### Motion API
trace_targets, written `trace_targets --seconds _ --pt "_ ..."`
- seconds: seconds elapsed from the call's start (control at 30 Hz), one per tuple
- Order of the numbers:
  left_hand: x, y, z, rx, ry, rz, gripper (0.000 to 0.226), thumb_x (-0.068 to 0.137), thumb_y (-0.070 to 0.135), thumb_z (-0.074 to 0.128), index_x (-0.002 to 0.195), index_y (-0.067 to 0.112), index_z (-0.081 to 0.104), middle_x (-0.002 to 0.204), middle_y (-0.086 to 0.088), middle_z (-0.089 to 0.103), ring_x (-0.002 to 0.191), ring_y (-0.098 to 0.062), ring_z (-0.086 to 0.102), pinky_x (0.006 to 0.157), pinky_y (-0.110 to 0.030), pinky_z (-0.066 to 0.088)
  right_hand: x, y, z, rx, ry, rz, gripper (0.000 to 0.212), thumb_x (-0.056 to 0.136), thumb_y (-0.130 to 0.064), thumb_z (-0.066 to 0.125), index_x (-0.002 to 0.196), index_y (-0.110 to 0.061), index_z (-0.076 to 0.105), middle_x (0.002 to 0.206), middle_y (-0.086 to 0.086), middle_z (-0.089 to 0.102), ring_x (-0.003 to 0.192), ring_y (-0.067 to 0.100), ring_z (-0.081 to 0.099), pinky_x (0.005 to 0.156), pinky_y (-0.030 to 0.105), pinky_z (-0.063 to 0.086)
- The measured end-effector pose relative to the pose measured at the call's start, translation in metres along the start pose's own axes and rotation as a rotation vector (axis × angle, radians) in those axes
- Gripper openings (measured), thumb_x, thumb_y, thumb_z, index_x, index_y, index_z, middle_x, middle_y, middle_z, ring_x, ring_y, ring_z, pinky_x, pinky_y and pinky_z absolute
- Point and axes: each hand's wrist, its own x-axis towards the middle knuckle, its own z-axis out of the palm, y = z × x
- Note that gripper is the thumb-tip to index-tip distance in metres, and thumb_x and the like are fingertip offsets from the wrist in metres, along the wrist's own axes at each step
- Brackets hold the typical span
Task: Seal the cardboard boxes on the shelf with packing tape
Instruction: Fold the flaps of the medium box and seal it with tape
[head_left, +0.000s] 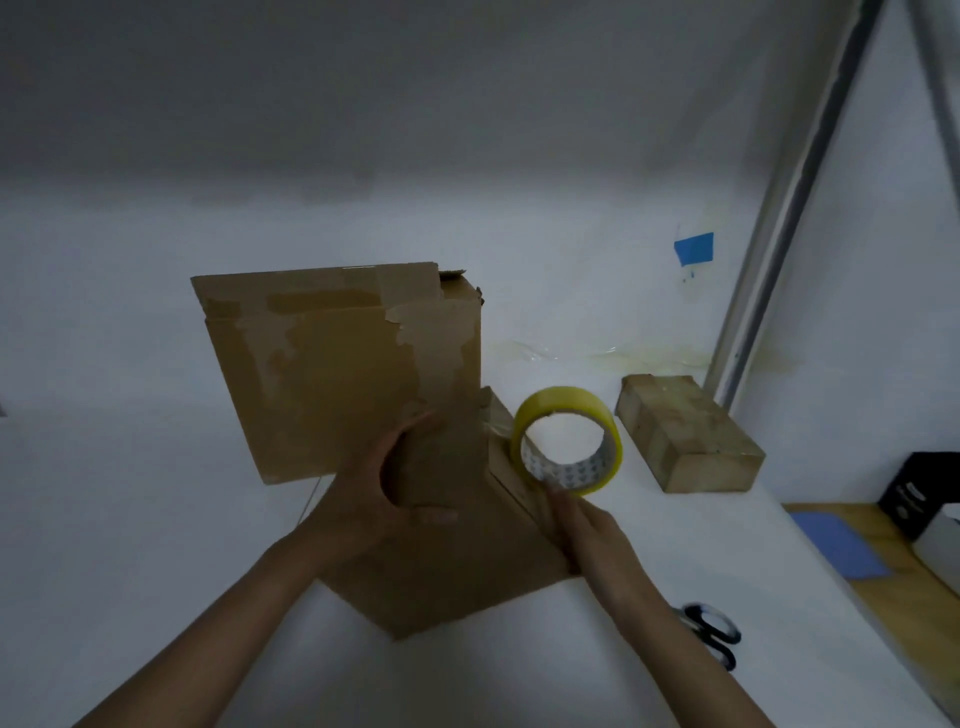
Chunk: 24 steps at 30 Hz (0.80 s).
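- Head view, the step: tape is being laid along the right edge of the near box (441, 566), which lies flat on the white shelf (156, 519).
- To do it well, I would keep the strip taut and straight over the seam. The roll should be drawn steadily, with the tape pressed down behind it so no wrinkle or bubble forms.
- The left hand (387, 486) rests on top of the near box in a wide, cupped spread, thumb and fingers well apart and holding nothing. It should bear down firmly so the box cannot slide.
- The right hand (584, 527) reaches to the lower rim of the yellow tape roll (566, 439). It seems to pinch the roll there, though blur hides the fingertips.
- The roll stands on edge at the box's right side, just beyond the right hand and near the left.
- The tall box (337, 374) stands upright directly behind the near box, touching it.
- A small box (691, 434) lies apart to the right, and scissors (711, 634) lie beside the right forearm.
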Motion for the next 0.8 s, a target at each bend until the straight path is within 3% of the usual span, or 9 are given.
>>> trace_targets --seconds 0.07,0.17,0.3,0.43,0.5,0.57,0.63,0.73,0.8 --pt "-0.001 -0.001 0.005 -0.102 0.029 -0.007 0.114 0.045 0.081 0.078 0.145 0.049 0.034 0.152 0.023 0.035 0.139 -0.004 0.037 0.113 -0.04 0.039 -0.01 -0.011 -0.005 -0.118 0.031 -0.149 0.053 0.093 -0.061 0.037 0.102 -0.019 0.068 0.103 0.002 0.067 0.082 -0.002 0.056 0.075 0.017 0.044" --pt "-0.003 -0.003 0.005 -0.193 0.063 0.001 0.115 0.05 0.088 0.068 0.148 0.037 0.035 0.153 0.016 0.038 0.14 -0.004 0.037 0.112 -0.029 0.036 -0.017 -0.023 -0.004 -0.197 -0.002 -0.237 0.039 0.085 -0.068 0.038 0.103 -0.043 0.062 0.112 -0.013 0.058 0.093 -0.006 0.052 0.071 0.006 0.038" --pt "-0.009 0.003 -0.004 -0.172 0.065 0.024 0.103 0.062 0.093 0.053 0.147 0.039 0.035 0.152 0.02 0.04 0.138 0.004 0.036 0.112 -0.02 0.031 -0.015 -0.019 0.008 -0.268 0.039 -0.303 0.07 0.069 -0.088 0.031 0.117 -0.047 0.061 0.134 -0.009 0.052 0.113 0.01 0.053 0.09 0.024 0.046" --pt "-0.01 0.032 -0.004 -0.193 0.239 0.055 0.059 0.072 0.064 0.063 0.128 0.046 0.05 0.125 0.042 0.054 0.12 0.015 0.049 0.095 -0.005 0.04 -0.026 -0.035 0.023 -0.342 0.056 -0.35 0.084 0.062 -0.083 0.035 0.135 -0.045 0.05 0.153 -0.004 0.032 0.118 0.018 0.056 0.098 0.032 0.049" --pt "-0.007 0.032 -0.009 -0.236 0.29 0.029 0.054 0.071 0.058 0.065 0.122 0.041 0.058 0.12 0.033 0.062 0.115 0.009 0.056 0.092 -0.009 0.045 -0.027 -0.039 0.025 -0.353 0.043 -0.38 0.081 0.064 -0.081 0.041 0.135 -0.043 0.051 0.152 -0.004 0.033 0.111 0.017 0.06 0.092 0.026 0.051" --pt "-0.005 0.022 -0.021 -0.281 0.299 -0.036 0.068 0.069 0.061 0.068 0.13 0.031 0.06 0.127 0.019 0.063 0.12 -0.001 0.056 0.102 -0.024 0.046 -0.023 -0.039 0.024 -0.339 0.021 -0.413 0.06 0.076 -0.063 0.061 0.132 -0.041 0.056 0.15 -0.005 0.035 0.093 0.008 0.065 0.078 0.012 0.05" --pt "-0.007 0.017 -0.034 -0.292 0.305 -0.123 0.067 0.075 0.057 0.076 0.132 0.027 0.059 0.13 0.012 0.062 0.121 -0.005 0.055 0.105 -0.031 0.044 -0.016 -0.037 0.024 -0.373 0.046 -0.455 0.049 0.081 -0.047 0.071 0.129 -0.042 0.058 0.148 -0.005 0.037 0.091 0.006 0.064 0.076 0.008 0.047" --pt "-0.009 0.012 -0.046 -0.246 0.335 -0.123 0.03 0.091 0.029 0.067 0.12 0.034 0.062 0.117 0.019 0.063 0.106 0.008 0.058 0.096 -0.022 0.047 -0.003 -0.039 0.027 -0.438 0.093 -0.553 0.045 0.079 -0.05 0.072 0.122 -0.046 0.062 0.146 0.0 0.044 0.115 0.021 0.057 0.095 0.037 0.05" --pt "-0.01 0.01 -0.052 -0.156 0.365 -0.093 0.025 0.095 0.02 0.063 0.113 0.038 0.061 0.111 0.025 0.061 0.098 0.019 0.056 0.087 -0.009 0.043 0.004 -0.045 0.031 -0.426 0.052 -0.577 0.042 0.078 -0.052 0.071 0.119 -0.048 0.062 0.142 0.002 0.048 0.123 0.022 0.051 0.095 0.046 0.049"
